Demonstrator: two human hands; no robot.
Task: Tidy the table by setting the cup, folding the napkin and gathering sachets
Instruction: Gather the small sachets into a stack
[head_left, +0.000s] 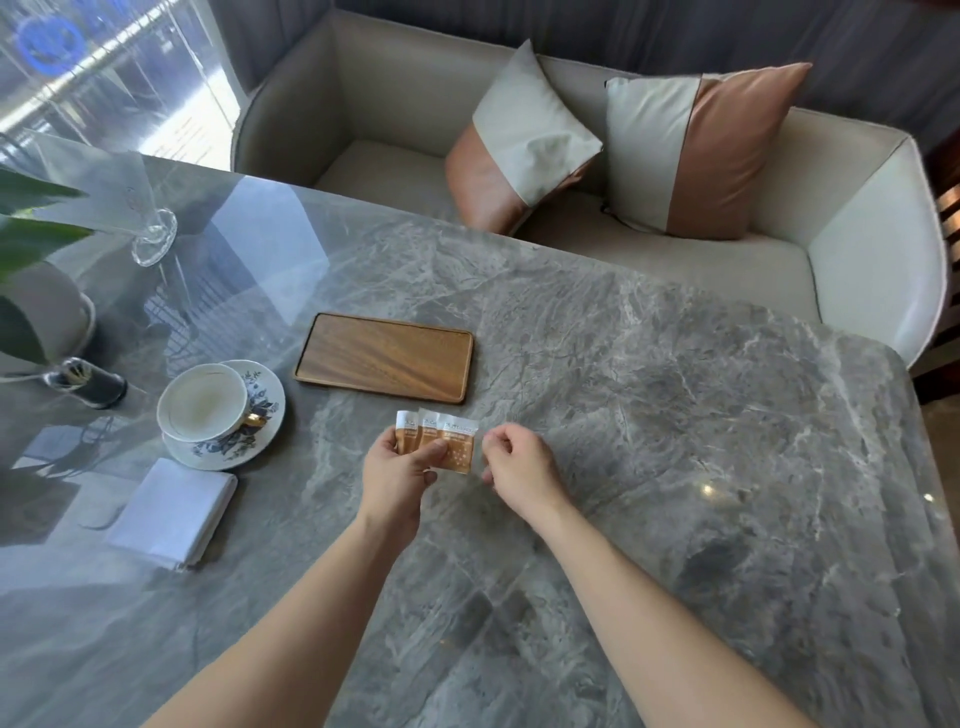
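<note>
Sachets: three, fanned, pinched at lower edge by left hand, above table. Right hand: just beside, loosely curled, empty.

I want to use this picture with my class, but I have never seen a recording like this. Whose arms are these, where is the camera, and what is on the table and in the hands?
There is no machine here. A person wears one wide-angle camera on the head, looking forward and down, so the two bare arms reaching in from the bottom edge are the person's own.

The left hand holds three brown-and-white sachets, fanned out and pinched by its fingers above the grey marble table. The right hand is loosely curled just beside them and appears to hold nothing.

On the table lie an empty wooden tray, a white cup standing on a flowered saucer, and a folded white napkin nearer the person. At far left stands a potted plant. Behind the table is a sofa with two cushions.
</note>
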